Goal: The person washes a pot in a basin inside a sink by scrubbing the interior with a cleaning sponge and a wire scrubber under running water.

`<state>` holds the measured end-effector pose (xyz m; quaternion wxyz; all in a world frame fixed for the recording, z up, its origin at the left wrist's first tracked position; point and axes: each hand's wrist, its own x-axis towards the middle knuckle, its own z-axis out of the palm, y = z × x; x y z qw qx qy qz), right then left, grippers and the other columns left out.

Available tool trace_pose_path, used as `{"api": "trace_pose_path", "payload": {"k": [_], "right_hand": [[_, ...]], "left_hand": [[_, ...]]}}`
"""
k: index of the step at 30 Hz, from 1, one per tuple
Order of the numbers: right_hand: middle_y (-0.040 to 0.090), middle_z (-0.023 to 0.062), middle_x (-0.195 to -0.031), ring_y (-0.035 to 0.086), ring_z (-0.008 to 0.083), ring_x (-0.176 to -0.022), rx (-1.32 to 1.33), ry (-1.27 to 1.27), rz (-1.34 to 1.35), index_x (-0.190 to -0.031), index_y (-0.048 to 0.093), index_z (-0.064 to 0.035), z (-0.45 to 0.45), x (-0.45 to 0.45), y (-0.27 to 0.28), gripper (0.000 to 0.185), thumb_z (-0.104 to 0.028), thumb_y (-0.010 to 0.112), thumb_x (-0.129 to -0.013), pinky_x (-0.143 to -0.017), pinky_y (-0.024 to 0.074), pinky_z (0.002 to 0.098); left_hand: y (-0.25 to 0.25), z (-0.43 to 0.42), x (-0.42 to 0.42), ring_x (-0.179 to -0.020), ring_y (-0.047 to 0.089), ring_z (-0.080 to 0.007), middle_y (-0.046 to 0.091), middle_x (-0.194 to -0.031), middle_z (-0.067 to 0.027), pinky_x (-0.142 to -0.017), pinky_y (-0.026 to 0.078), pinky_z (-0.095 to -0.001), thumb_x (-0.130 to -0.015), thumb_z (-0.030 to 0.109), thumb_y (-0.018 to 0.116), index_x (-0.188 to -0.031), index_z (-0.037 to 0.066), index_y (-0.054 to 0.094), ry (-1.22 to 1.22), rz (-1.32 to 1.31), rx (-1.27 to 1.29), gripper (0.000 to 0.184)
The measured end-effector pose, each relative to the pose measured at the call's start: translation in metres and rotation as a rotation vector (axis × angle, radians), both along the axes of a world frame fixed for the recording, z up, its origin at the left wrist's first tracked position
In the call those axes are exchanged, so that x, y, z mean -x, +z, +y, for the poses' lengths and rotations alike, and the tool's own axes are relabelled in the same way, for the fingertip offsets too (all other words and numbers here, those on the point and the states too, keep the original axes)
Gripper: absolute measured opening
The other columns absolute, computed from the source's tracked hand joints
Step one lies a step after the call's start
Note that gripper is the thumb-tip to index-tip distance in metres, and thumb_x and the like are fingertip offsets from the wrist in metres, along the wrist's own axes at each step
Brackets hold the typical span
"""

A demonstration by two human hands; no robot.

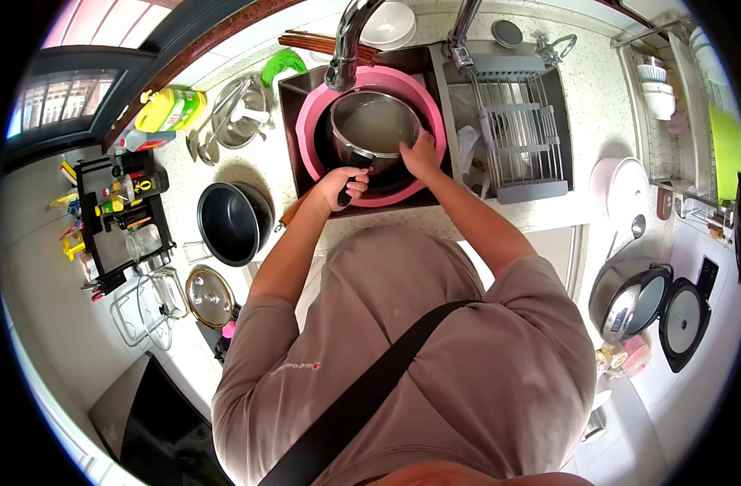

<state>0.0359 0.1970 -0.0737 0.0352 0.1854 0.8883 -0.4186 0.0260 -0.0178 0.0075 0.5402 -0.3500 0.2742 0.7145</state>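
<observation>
A stainless steel pot [362, 146] with cloudy liquid inside is held over a pink basin [308, 134] in the left sink bowl. My left hand [338, 186] is closed around the pot's black handle [354, 174], on the side nearest me. At the pot's right side, my right hand [421, 156] grips the rim and wall; some of its fingers are hidden. Beneath the pot, something dark sits inside the basin, mostly covered. A chrome faucet [343, 61] reaches over the basin's far left edge.
A grey dish rack [520, 130] spans the right sink bowl. To the left stand a black inner pot [234, 224], a steel strainer bowl [239, 113] with utensils, and a yellow detergent bottle [172, 109]. An opened rice cooker [629, 296] stands at the right.
</observation>
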Motion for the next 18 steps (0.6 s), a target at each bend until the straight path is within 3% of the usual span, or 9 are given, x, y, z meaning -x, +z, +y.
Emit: {"api": "trace_pose_path", "payload": {"k": [2,4,6,7,8,10,11,14,18], "right_hand": [[0.044,0.0291,-0.127,0.036,0.0440,-0.124,0.301,-0.150,-0.250,-0.125,0.040,0.0093,-0.012,0.005,0.001,0.058,-0.015,0.060,-0.076,-0.103,0.0343,0.0410],[0.048,0.0303,-0.124,0.042,0.0465,-0.120,0.313,-0.220,-0.277,-0.122,0.043,0.0121,-0.018,0.005,-0.018,0.054,-0.010,0.057,-0.075,-0.101,0.0367,0.0414],[0.056,0.0307,-0.113,0.054,0.0462,-0.106,0.546,-0.064,-0.400,-0.119,0.048,0.0116,-0.021,0.004,-0.050,0.048,-0.007,0.055,-0.075,-0.094,0.0433,0.0411],[0.062,0.0270,-0.104,0.061,0.0423,-0.094,0.507,-0.086,-0.348,-0.115,0.053,0.0098,-0.028,-0.002,-0.050,0.041,-0.004,0.053,-0.076,-0.083,0.0499,0.0416],[0.062,0.0270,-0.104,0.061,0.0423,-0.094,0.514,-0.099,-0.345,-0.115,0.053,0.0098,-0.033,-0.004,-0.050,0.041,-0.004,0.053,-0.076,-0.083,0.0499,0.0416],[0.061,0.0227,-0.108,0.061,0.0374,-0.095,0.772,-0.079,-0.594,-0.116,0.053,0.0051,-0.040,-0.003,-0.030,0.038,-0.005,0.051,-0.079,-0.077,0.0528,0.0416],[0.059,0.0195,-0.110,0.062,0.0331,-0.093,0.854,-0.138,-0.572,-0.117,0.054,0.0013,-0.045,-0.007,-0.015,0.036,-0.006,0.049,-0.082,-0.072,0.0548,0.0411],[0.057,0.0182,-0.113,0.059,0.0324,-0.100,1.020,-0.095,-0.658,-0.118,0.053,0.0010,-0.058,-0.006,-0.022,0.035,-0.006,0.055,-0.084,-0.083,0.0513,0.0442],[0.057,0.0180,-0.114,0.058,0.0336,-0.102,1.084,-0.066,-0.657,-0.120,0.051,0.0004,-0.064,-0.007,-0.005,0.036,-0.004,0.050,-0.085,-0.085,0.0501,0.0446]], "left_hand": [[0.018,0.005,0.004,-0.047,0.035,-0.0047,0.044,-0.068,0.0007,-0.038,0.028,-0.0173,-0.088,0.006,0.051,-0.099,0.006,0.045,-0.064,0.079,0.091,0.013],[0.041,0.015,0.010,-0.047,0.035,-0.0050,0.044,-0.068,0.0003,-0.038,0.029,-0.0178,-0.087,0.005,0.051,-0.095,0.006,0.044,-0.136,0.151,0.178,0.010],[0.063,0.026,0.014,-0.047,0.037,-0.0058,0.045,-0.068,-0.0011,-0.037,0.030,-0.0196,-0.086,0.003,0.051,-0.088,0.007,0.040,-0.277,0.315,0.401,0.012],[0.063,0.026,0.016,-0.046,0.039,-0.0077,0.046,-0.067,-0.0037,-0.036,0.032,-0.0220,-0.084,0.001,0.052,-0.088,0.006,0.039,-0.323,0.350,0.449,0.014],[0.068,0.028,0.016,-0.046,0.039,-0.0077,0.046,-0.067,-0.0037,-0.036,0.032,-0.0220,-0.084,0.001,0.052,-0.088,0.006,0.039,-0.338,0.352,0.452,0.014],[0.083,0.035,0.015,-0.045,0.039,-0.0089,0.046,-0.067,-0.0058,-0.036,0.032,-0.0229,-0.083,-0.001,0.051,-0.088,0.005,0.039,-0.430,0.428,0.666,0.015],[0.079,0.030,0.016,-0.044,0.040,-0.0101,0.047,-0.066,-0.0075,-0.036,0.033,-0.0236,-0.084,-0.001,0.051,-0.086,0.004,0.039,-0.452,0.440,0.630,0.013],[0.087,0.028,0.016,-0.044,0.040,-0.0101,0.046,-0.064,-0.0079,-0.035,0.034,-0.0243,-0.084,-0.001,0.050,-0.082,0.002,0.040,-0.510,0.440,0.647,0.011],[0.098,0.029,0.011,-0.043,0.041,-0.0108,0.046,-0.061,-0.0081,-0.035,0.035,-0.0255,-0.084,-0.001,0.048,-0.073,0.000,0.042,-0.539,0.473,0.715,0.013]]}}
